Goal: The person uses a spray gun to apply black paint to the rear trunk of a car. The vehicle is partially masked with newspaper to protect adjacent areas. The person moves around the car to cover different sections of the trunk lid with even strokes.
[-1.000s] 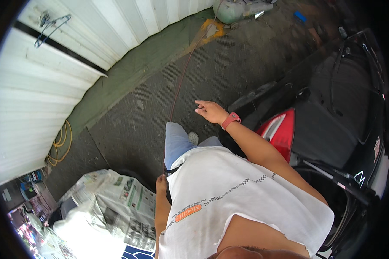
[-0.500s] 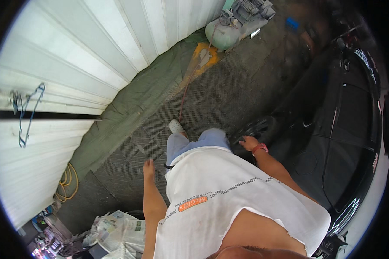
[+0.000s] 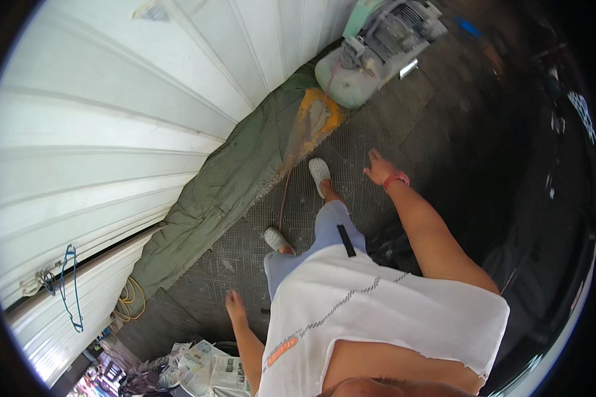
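Observation:
My right hand (image 3: 379,169), a red band (image 3: 396,179) on its wrist, hangs over the dark mat floor (image 3: 351,142) with fingers loosely apart and nothing in it. Lower on the left, my left hand (image 3: 234,304) is at my side; its few visible fingers look relaxed and empty. Neither hand touches anything. Between them my grey clogs (image 3: 319,173) stand on the mat, one foot ahead of the other. A thin reddish hose (image 3: 285,198) runs past my feet to the air compressor (image 3: 351,76) at the far end.
A white ribbed metal wall (image 3: 132,132) lines the left, with a green tarp (image 3: 212,175) along its foot. Blue hangers (image 3: 69,291) hang on it. A yellow hose (image 3: 131,301) lies coiled near a newspaper-covered pile (image 3: 212,370). A black car (image 3: 530,264) flanks the right.
I have stepped forward toward the compressor and away from the car's wheel. My right hand has swung forward, off the wheel area; my left hand sits lower in view.

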Action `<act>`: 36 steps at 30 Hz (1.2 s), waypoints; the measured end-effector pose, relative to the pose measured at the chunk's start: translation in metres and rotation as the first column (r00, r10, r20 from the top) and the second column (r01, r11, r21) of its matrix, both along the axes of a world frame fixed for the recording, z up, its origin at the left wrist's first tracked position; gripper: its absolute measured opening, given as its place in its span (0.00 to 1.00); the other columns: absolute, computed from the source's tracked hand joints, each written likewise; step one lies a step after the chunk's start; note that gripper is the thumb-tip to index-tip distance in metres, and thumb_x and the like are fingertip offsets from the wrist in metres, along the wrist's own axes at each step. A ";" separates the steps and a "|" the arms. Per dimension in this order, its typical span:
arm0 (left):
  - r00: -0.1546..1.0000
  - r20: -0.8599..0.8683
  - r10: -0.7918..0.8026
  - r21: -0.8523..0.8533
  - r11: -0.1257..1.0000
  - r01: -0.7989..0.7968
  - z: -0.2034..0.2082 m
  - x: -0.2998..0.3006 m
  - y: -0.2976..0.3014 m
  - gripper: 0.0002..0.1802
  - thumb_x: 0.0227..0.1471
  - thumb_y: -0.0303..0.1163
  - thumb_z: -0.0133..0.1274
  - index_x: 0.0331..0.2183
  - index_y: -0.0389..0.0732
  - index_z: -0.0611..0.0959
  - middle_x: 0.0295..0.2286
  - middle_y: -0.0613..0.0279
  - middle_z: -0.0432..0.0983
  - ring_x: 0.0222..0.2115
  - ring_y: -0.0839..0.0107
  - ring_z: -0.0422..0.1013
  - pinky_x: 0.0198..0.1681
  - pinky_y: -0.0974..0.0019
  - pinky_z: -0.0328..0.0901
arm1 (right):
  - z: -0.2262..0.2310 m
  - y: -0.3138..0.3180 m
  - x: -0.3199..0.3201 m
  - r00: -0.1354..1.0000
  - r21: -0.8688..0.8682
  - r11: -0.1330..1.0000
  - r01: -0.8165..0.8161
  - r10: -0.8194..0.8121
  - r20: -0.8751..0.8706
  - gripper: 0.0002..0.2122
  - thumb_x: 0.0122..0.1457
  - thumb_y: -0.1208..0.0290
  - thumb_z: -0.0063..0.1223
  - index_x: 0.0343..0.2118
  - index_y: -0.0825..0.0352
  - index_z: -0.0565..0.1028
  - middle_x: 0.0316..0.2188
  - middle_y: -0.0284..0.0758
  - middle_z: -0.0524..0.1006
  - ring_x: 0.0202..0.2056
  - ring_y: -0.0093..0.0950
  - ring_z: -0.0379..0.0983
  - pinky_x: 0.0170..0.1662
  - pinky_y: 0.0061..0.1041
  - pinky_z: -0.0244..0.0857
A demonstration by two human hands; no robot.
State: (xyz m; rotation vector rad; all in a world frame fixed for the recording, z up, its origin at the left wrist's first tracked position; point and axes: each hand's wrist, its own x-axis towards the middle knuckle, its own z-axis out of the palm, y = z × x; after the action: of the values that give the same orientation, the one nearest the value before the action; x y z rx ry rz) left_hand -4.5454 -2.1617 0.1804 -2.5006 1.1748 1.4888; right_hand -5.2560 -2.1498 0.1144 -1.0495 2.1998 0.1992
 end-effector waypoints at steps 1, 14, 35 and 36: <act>0.974 0.189 -0.125 -0.072 0.987 0.141 -0.008 0.008 0.056 0.20 0.66 0.43 0.47 0.38 0.33 0.79 0.31 0.59 0.75 0.31 0.65 0.73 0.36 0.57 0.68 | 0.003 -0.038 -0.025 1.000 0.017 1.000 -0.019 0.019 0.016 0.35 0.67 0.59 0.51 0.71 0.70 0.52 0.74 0.44 0.45 0.66 0.47 0.61 0.68 0.39 0.59; 0.935 0.101 -0.341 0.228 0.922 0.312 0.134 -0.153 0.129 0.18 0.64 0.42 0.51 0.34 0.35 0.81 0.34 0.49 0.79 0.40 0.51 0.77 0.46 0.52 0.70 | -0.062 -0.361 -0.266 0.926 0.166 0.956 -0.242 0.279 -0.253 0.32 0.65 0.71 0.40 0.73 0.57 0.52 0.72 0.39 0.55 0.60 0.45 0.70 0.60 0.44 0.67; 0.962 0.217 0.169 -0.046 0.986 -0.163 0.094 -0.236 0.091 0.28 0.61 0.48 0.54 0.54 0.38 0.79 0.46 0.43 0.80 0.48 0.46 0.76 0.52 0.51 0.69 | -0.166 -0.304 -0.194 0.902 0.143 0.890 -0.432 0.425 0.083 0.39 0.65 0.47 0.53 0.68 0.75 0.57 0.63 0.53 0.67 0.63 0.48 0.65 0.65 0.42 0.60; 0.938 0.248 0.244 -0.002 0.968 -0.251 0.095 -0.250 0.123 0.29 0.60 0.48 0.55 0.54 0.38 0.79 0.45 0.44 0.81 0.48 0.46 0.76 0.52 0.51 0.70 | -0.130 -0.317 -0.113 0.906 0.326 0.876 -0.356 0.238 0.350 0.39 0.65 0.48 0.54 0.68 0.73 0.58 0.63 0.50 0.69 0.59 0.45 0.71 0.53 0.40 0.73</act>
State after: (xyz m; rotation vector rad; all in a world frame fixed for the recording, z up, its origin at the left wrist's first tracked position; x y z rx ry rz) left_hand -4.7958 -2.0385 0.2750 -2.7955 0.8201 1.1741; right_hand -5.3686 -2.4669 -0.0152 -1.1081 1.6284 0.5517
